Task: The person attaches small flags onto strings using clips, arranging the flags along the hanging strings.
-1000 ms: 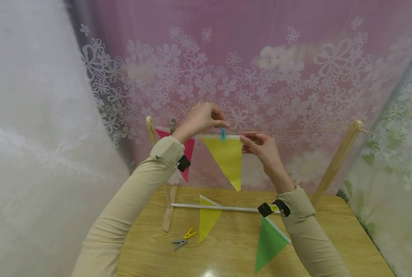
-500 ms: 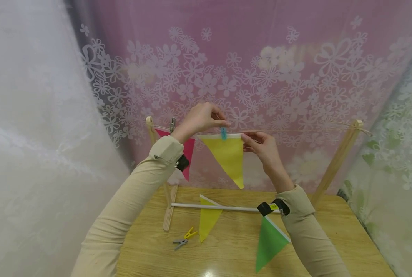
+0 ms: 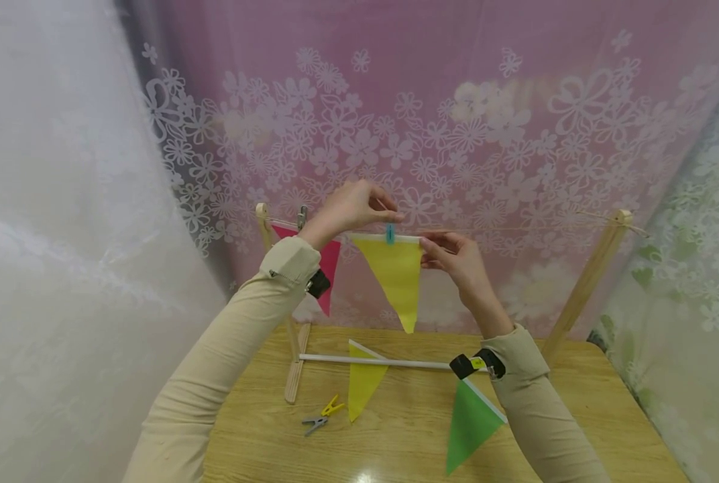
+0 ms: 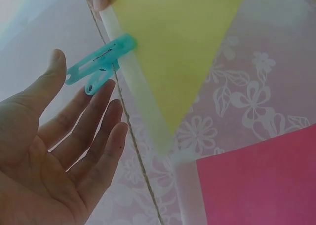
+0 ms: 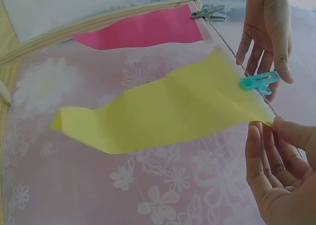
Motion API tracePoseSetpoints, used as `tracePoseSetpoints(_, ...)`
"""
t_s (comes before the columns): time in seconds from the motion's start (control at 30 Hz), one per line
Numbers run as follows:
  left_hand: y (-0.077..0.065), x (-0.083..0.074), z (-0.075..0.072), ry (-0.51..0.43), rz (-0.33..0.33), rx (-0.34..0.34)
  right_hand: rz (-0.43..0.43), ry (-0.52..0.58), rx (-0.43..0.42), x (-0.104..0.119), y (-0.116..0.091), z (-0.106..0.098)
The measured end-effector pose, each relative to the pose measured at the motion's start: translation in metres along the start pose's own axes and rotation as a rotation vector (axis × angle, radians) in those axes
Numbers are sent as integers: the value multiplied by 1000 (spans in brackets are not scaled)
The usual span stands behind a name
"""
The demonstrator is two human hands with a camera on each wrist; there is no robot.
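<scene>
We see the right fingers [image 5: 254, 153] pinching the yellow flag [image 3: 396, 275] by its top corner, probably to steady it, while the left fingers [image 4: 71, 114] spread loosely around the blue clip [image 3: 390, 233], which seemingly fastens it to the twine [image 4: 130, 126] between the 2 hands.

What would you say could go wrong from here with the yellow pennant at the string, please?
The yellow pennant might tip or swing once the right hand lets go of its corner, since only one teal clothespin is on it. The string crosses the clothespin, but I cannot tell whether it is firmly gripped; if not, the pennant could slip off. The left hand, close to the clothespin, might also knock it askew.
</scene>
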State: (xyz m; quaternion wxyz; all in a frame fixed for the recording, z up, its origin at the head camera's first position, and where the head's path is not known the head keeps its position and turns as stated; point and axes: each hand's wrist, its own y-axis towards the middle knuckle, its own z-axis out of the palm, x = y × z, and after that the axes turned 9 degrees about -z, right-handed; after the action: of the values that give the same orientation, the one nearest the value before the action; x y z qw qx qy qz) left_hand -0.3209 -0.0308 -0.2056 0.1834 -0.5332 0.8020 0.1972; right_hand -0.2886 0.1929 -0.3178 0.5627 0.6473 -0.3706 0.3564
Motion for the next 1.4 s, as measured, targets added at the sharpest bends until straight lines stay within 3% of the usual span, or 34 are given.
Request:
tracePoseSetpoints(0.47, -3, 0, 1, 37, 4, 29, 20, -80, 40, -6, -5, -1)
tracePoseSetpoints(0.77, -3, 1, 2, 13, 22, 30, 25, -165, 65, -7, -8, -6)
tracePoseSetpoints(1.07, -5, -1, 1, -25, 53, 24, 15, -180, 64, -8, -12, -12)
tracePoseSetpoints(1.23, -8, 0, 2, -79, 75, -9, 16, -184, 75, -10, -15, -15)
tracePoseSetpoints(1.4, -12, 4, 4, -154, 110, -102, 37, -185, 89, -14, -22, -19)
